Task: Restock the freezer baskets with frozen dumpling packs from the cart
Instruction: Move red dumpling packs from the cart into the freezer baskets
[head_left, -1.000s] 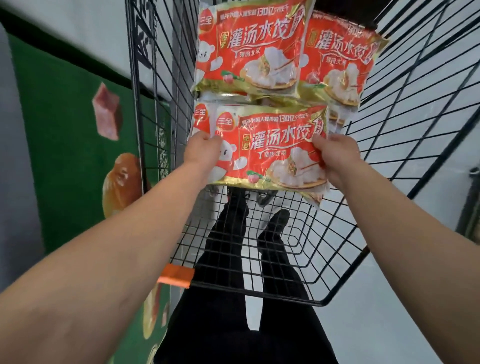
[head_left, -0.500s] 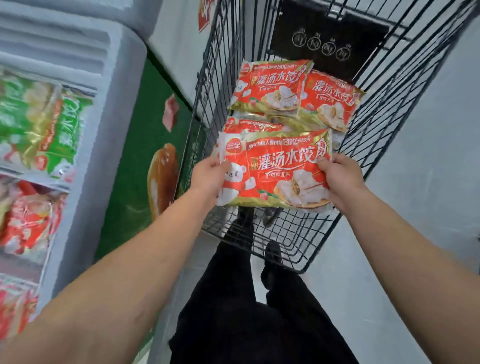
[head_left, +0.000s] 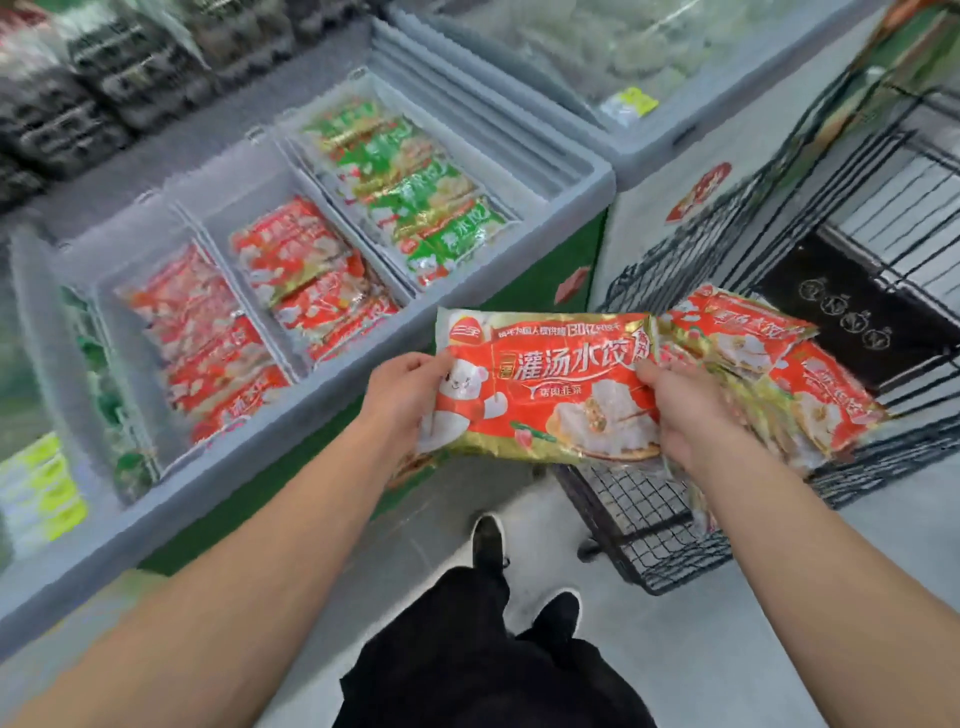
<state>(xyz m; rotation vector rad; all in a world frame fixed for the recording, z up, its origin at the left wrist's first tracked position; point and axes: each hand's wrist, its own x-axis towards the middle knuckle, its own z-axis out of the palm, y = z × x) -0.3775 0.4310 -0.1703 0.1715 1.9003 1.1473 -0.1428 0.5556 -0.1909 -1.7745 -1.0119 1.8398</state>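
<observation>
We're standing on bare grey floor (head_left: 701, 639), black shoes (head_left: 488, 540) nearest, open floor to our right and a narrow strip between us and the freezer (head_left: 322, 431) on the left. The freezer's grey front rim runs diagonally from near left to mid frame; nothing lies on it.

Our left hand (head_left: 402, 395) pinches the left end of the red dumpling pack (head_left: 545, 384), thumb on top and fingers curled underneath. Our right hand (head_left: 680, 410) grips the right end, fingers wrapped round the edge. The pack is held flat in the air, between the freezer's right corner and the cart (head_left: 654, 525), over floor and touching neither.

The black wire cart sits just right of the pack, its near corner low by our right forearm. More red packs (head_left: 810, 384) are piled in it, just behind our right hand.

The freezer has three baskets in view. The left basket (head_left: 202, 338) and middle basket (head_left: 306, 280) hold red packs, and the far one holds green packs (head_left: 415, 202). White dividers (head_left: 234, 291) separate them.

Beyond it a second chest (head_left: 623, 78) holds blurred pale goods; contents unreadable. Dark shelved stock (head_left: 104, 67) at far left, also blurred.
</observation>
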